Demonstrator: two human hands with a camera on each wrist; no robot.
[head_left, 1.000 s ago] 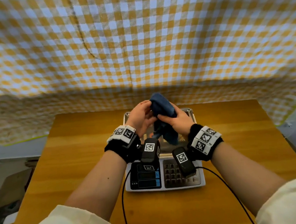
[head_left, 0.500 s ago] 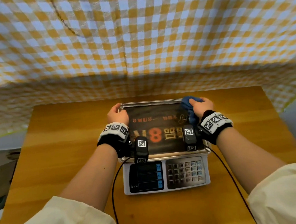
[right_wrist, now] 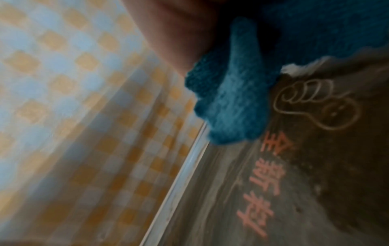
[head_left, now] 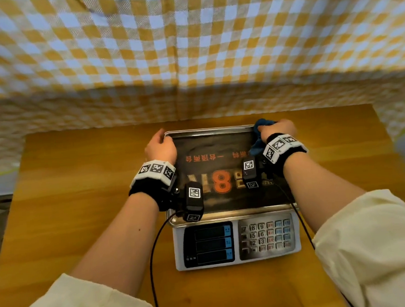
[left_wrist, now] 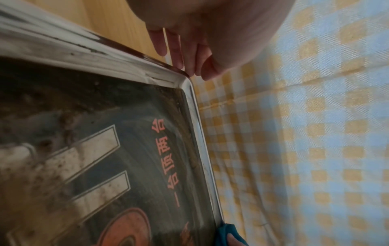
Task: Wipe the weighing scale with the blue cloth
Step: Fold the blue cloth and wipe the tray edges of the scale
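Note:
The weighing scale (head_left: 236, 242) stands mid-table, its keypad and displays toward me. Its steel pan (head_left: 209, 130) has a dark, grimy printed surface (left_wrist: 126, 133). My right hand (head_left: 276, 130) grips the bunched blue cloth (head_left: 259, 135) and presses it on the pan's far right corner. In the right wrist view the cloth (right_wrist: 231, 103) lies on the pan just inside the far rim. My left hand (head_left: 160, 144) is at the pan's far left corner. Its straight fingers (left_wrist: 179, 55) touch the outside of the rim (left_wrist: 197, 116). The cloth's tip (left_wrist: 225, 233) shows at the bottom of the left wrist view.
The wooden table (head_left: 79, 186) reaches out on both sides of the scale. A yellow-and-white checked cloth (head_left: 190, 58) hangs as a backdrop right behind the table's far edge. Black cables (head_left: 153, 252) trail from the wrist cameras across the table's near part.
A second ago both hands held the cloth above the scale. They parted: the left went to the far left corner, the right took the cloth to the far right corner. Little motion in the last half second.

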